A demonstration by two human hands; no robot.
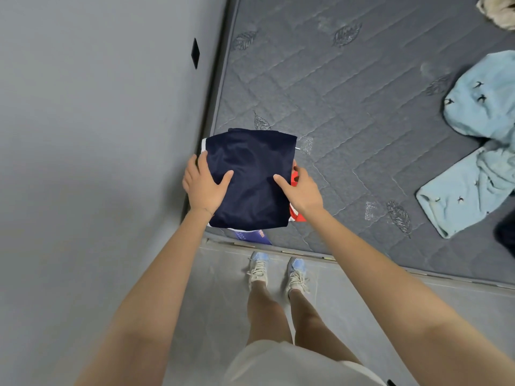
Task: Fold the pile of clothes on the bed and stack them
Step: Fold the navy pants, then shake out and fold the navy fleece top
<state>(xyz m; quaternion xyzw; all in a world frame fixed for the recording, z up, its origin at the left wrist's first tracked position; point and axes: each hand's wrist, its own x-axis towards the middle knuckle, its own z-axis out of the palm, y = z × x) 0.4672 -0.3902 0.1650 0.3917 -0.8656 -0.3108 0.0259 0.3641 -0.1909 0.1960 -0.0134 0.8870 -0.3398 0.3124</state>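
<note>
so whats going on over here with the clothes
A person stands at the corner of the mattress, by the wall, holding a folded navy garment by its two sides: the left hand and the right hand grip it with thumbs on top. Red fabric peeks out beneath it, so it seems to be going onto a stack. A light blue garment lies unfolded further right.
</note>
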